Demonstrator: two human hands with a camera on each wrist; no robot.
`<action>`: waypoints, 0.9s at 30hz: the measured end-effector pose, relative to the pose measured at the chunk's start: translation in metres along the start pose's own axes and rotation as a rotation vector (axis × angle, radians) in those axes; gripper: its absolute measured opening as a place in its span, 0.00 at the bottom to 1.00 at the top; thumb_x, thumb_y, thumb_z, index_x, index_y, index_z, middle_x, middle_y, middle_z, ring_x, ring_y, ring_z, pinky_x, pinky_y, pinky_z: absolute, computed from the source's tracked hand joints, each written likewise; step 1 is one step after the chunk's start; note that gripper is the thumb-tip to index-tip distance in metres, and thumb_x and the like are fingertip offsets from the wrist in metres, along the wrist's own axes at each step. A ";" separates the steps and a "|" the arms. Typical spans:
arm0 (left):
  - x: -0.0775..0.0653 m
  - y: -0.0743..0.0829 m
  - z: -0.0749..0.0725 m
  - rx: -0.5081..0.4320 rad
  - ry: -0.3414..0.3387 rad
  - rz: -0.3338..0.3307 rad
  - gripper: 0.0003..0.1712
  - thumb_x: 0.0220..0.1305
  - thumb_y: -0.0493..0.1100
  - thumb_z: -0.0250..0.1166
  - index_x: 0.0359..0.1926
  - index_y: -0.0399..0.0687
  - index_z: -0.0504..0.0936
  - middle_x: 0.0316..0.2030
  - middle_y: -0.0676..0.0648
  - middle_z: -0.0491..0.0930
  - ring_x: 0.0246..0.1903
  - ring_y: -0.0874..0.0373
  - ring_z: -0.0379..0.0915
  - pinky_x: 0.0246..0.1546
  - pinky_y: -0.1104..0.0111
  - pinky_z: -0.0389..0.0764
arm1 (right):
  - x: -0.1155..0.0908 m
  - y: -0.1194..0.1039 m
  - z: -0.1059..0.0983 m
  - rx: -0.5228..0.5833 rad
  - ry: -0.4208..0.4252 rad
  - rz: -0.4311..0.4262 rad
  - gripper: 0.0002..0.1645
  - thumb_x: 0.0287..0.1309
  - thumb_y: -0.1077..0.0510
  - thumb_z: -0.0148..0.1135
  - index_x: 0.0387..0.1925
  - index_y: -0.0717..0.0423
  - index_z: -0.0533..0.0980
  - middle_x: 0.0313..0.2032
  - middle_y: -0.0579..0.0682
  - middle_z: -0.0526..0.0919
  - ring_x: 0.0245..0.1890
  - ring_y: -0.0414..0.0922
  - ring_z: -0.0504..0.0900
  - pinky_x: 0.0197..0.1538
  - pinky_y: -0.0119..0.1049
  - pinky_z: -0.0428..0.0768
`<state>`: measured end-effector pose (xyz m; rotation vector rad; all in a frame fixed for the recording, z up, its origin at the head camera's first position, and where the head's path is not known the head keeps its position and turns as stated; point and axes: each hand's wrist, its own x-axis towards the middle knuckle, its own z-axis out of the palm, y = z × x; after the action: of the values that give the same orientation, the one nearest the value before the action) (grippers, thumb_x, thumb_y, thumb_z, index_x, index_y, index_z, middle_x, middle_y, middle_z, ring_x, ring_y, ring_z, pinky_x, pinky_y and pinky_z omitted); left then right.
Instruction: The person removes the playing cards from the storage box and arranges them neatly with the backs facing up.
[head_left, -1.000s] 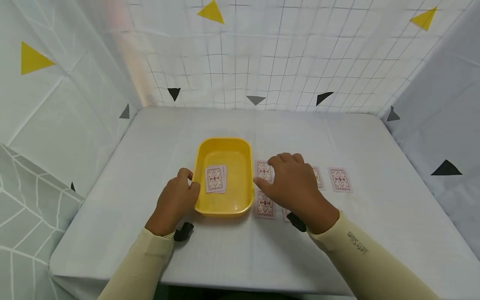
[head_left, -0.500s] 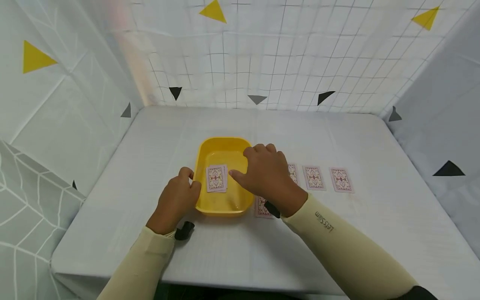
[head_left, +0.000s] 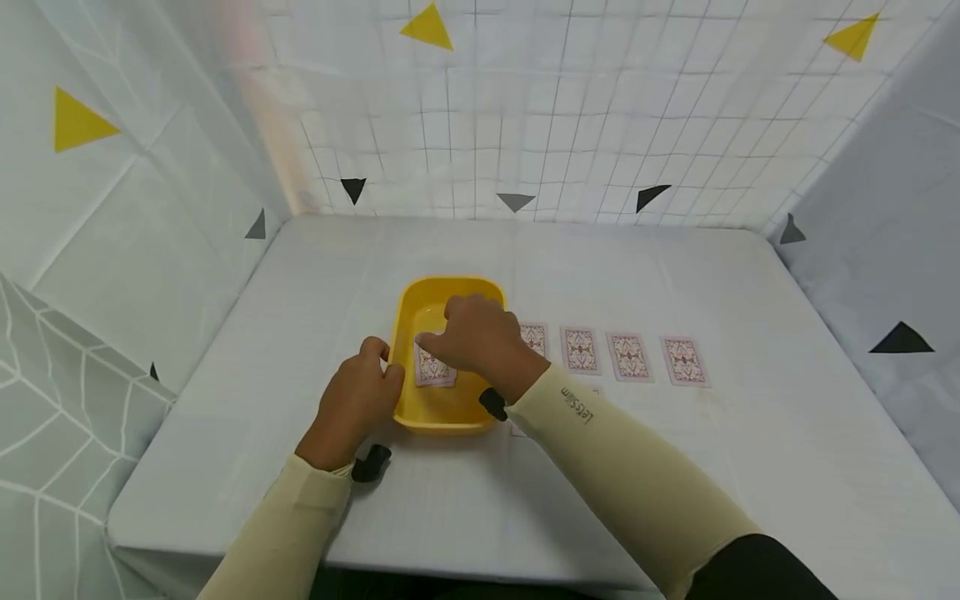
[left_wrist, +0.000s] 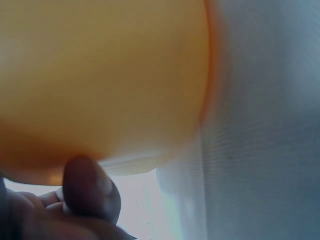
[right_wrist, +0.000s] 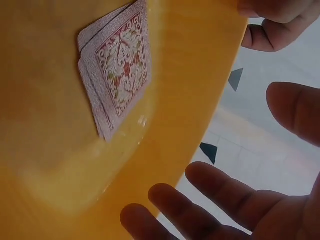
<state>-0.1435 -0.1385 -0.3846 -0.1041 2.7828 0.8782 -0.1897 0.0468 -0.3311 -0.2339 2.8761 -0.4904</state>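
A left sleeve (head_left: 288,525) and a right sleeve (head_left: 622,467), both cream, are leaving the left hand (head_left: 358,404) and right hand (head_left: 480,337) bare.
At lower right, dark "LetsSlim" lettering (head_left: 576,405) is marking one sleeve, which is meeting black cloth (head_left: 757,571); a small black block (head_left: 372,463) is showing at the left wrist, a second black block (head_left: 493,404) at the right.

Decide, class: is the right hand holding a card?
No, in the right wrist view the right hand has spread fingers that grip nothing, and the card stack lies in the yellow tray.
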 end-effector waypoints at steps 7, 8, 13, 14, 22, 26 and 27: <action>-0.001 -0.003 0.003 -0.011 0.009 0.027 0.21 0.76 0.48 0.48 0.62 0.40 0.68 0.28 0.43 0.75 0.22 0.51 0.71 0.23 0.64 0.72 | 0.015 -0.007 0.020 -0.074 -0.021 0.035 0.35 0.65 0.27 0.62 0.50 0.53 0.78 0.33 0.50 0.81 0.32 0.49 0.81 0.35 0.46 0.80; -0.001 -0.003 0.003 -0.011 0.014 0.029 0.21 0.75 0.48 0.48 0.61 0.41 0.68 0.27 0.43 0.75 0.22 0.51 0.70 0.23 0.64 0.71 | 0.017 -0.008 0.023 -0.090 -0.017 0.043 0.35 0.66 0.27 0.62 0.52 0.53 0.78 0.34 0.50 0.81 0.33 0.50 0.81 0.38 0.48 0.80; -0.001 -0.002 0.003 -0.008 0.029 0.035 0.20 0.75 0.48 0.48 0.60 0.41 0.68 0.28 0.43 0.75 0.22 0.51 0.70 0.23 0.64 0.71 | 0.020 -0.009 0.036 -0.133 -0.031 0.060 0.36 0.66 0.29 0.64 0.53 0.56 0.77 0.35 0.52 0.82 0.37 0.53 0.81 0.53 0.56 0.80; -0.001 -0.001 0.003 -0.008 0.028 0.036 0.20 0.75 0.48 0.48 0.60 0.41 0.68 0.28 0.43 0.75 0.22 0.51 0.70 0.23 0.64 0.71 | 0.020 -0.009 0.038 -0.139 -0.042 0.059 0.36 0.65 0.28 0.65 0.51 0.56 0.77 0.35 0.51 0.82 0.38 0.53 0.81 0.54 0.57 0.79; -0.002 0.000 0.002 -0.008 0.049 0.063 0.21 0.75 0.47 0.48 0.60 0.39 0.69 0.27 0.43 0.74 0.21 0.52 0.70 0.23 0.64 0.71 | 0.018 -0.008 0.042 -0.177 -0.075 0.026 0.36 0.57 0.28 0.74 0.43 0.56 0.79 0.33 0.50 0.82 0.37 0.53 0.81 0.54 0.58 0.78; -0.002 -0.001 0.003 -0.008 0.053 0.061 0.20 0.76 0.47 0.48 0.60 0.39 0.69 0.27 0.43 0.75 0.22 0.51 0.70 0.23 0.64 0.71 | 0.020 -0.004 0.044 -0.174 -0.082 0.024 0.28 0.59 0.37 0.77 0.45 0.57 0.81 0.35 0.50 0.82 0.37 0.52 0.82 0.54 0.58 0.81; -0.002 -0.001 0.003 -0.009 0.052 0.061 0.20 0.76 0.47 0.48 0.60 0.39 0.69 0.27 0.43 0.75 0.22 0.51 0.70 0.23 0.64 0.71 | 0.020 -0.003 0.044 -0.161 -0.085 0.030 0.26 0.60 0.40 0.77 0.45 0.57 0.81 0.34 0.50 0.82 0.36 0.52 0.82 0.52 0.57 0.82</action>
<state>-0.1406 -0.1376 -0.3871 -0.0443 2.8444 0.9152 -0.1986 0.0263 -0.3739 -0.2315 2.8326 -0.2371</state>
